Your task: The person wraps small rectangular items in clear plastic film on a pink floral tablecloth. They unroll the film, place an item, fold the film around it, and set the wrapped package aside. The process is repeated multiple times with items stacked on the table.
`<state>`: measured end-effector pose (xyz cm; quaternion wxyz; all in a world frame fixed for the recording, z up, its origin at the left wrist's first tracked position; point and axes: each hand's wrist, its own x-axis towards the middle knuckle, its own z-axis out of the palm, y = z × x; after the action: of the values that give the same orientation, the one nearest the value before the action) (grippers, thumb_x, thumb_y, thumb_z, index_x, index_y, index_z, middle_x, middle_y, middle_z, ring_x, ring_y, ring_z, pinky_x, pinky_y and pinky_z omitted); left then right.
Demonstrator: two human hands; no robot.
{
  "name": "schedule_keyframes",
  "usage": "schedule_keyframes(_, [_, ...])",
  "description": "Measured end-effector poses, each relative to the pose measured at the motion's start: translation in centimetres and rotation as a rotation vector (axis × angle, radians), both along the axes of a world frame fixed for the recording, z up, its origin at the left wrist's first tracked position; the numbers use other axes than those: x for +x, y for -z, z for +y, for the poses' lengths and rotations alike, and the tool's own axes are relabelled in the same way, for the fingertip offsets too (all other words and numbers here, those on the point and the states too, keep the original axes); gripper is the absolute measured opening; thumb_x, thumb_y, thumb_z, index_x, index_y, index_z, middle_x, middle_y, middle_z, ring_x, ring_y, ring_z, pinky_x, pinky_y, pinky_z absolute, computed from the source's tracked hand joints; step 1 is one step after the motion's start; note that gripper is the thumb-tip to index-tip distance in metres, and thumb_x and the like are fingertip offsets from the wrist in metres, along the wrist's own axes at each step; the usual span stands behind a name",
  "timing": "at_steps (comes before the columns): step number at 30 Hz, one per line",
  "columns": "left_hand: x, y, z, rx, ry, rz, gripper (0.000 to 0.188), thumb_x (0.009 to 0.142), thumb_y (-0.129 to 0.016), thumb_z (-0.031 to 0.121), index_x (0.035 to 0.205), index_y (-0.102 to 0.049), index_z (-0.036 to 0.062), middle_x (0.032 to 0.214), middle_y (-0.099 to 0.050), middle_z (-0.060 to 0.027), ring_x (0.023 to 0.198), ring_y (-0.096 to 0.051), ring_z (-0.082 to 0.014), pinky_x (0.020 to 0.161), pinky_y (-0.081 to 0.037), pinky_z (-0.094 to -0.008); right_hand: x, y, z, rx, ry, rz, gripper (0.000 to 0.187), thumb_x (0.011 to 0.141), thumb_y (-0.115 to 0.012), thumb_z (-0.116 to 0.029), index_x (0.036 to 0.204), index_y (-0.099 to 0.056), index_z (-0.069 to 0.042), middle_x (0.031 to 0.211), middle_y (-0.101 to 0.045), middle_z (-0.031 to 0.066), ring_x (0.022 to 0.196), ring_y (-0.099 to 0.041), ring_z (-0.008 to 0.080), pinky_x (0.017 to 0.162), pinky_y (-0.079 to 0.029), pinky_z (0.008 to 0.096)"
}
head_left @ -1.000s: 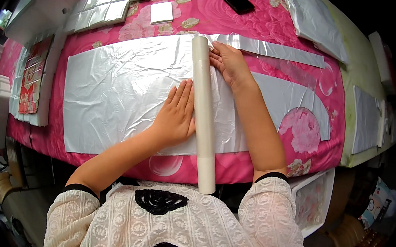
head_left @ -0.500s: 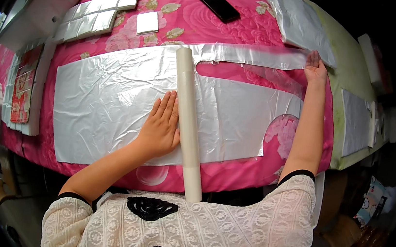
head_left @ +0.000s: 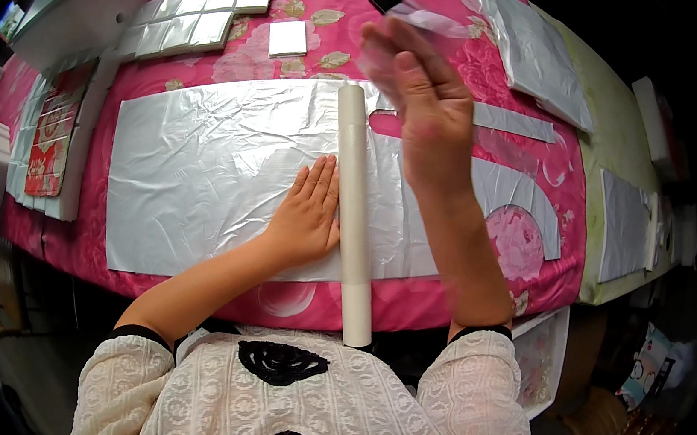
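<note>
A thin, shiny white plastic sheet (head_left: 200,158), cut with a strap and curved openings like a disposable apron, lies flat before me. Across it, one end reaching my body, rests a long cream-coloured tube (head_left: 354,218). My left hand (head_left: 308,213) presses flat on the sheet, fingers stretched out along the tube's left side. Above the table my right hand (head_left: 427,89) is raised and blurred, right of the tube's far end. Thin translucent film (head_left: 431,21) trails by its fingers, which look bent round it. Part of the strap (head_left: 514,123) still lies on the cloth.
Small folded packets (head_left: 186,23) stand in rows at far left, with a single packet (head_left: 288,39) beside them. A white box (head_left: 89,3) is at the left edge. Partly covered, a black phone (head_left: 386,1) lies far off. More folded plastic sheets (head_left: 535,54) lie at far right.
My right hand has swung up and left from the strap's right end, film trailing by it. The left hand stays flat beside the tube. The whole view has shifted slightly.
</note>
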<state>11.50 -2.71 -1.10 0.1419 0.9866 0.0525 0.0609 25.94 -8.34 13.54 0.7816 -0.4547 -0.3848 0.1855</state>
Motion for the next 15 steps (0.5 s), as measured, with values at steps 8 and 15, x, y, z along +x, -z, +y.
schedule_keyframes(8, [0.2, 2.1, 0.1, 0.061, -0.003, -0.133, 0.070, 0.081, -0.040, 0.026, 0.136, -0.020, -0.0132, 0.144, -0.019, -0.0288, 0.137, -0.016, -0.0387, 0.111, -0.011, -0.0485, -18.2, 8.6, 14.1, -0.436, -0.436, -0.174, 0.032, 0.089, -0.047, -0.006, 0.117, -0.054, 0.005, 0.113, -0.059, 0.0212, 0.108, -0.057, 0.0292, 0.094, -0.043, 0.0310])
schedule_keyframes(15, [0.4, 2.2, -0.6, 0.019, -0.021, -0.152, 0.069, 0.080, -0.041, 0.026, 0.133, -0.026, -0.0143, 0.143, -0.022, -0.0294, 0.136, -0.017, -0.0391, 0.112, -0.011, -0.0479, -25.2, 8.7, 16.0, -0.543, -0.770, -0.480, 0.052, 0.082, -0.053, -0.013, 0.129, -0.042, 0.005, 0.128, -0.048, 0.0235, 0.118, -0.047, 0.0362, 0.100, -0.037, 0.0389])
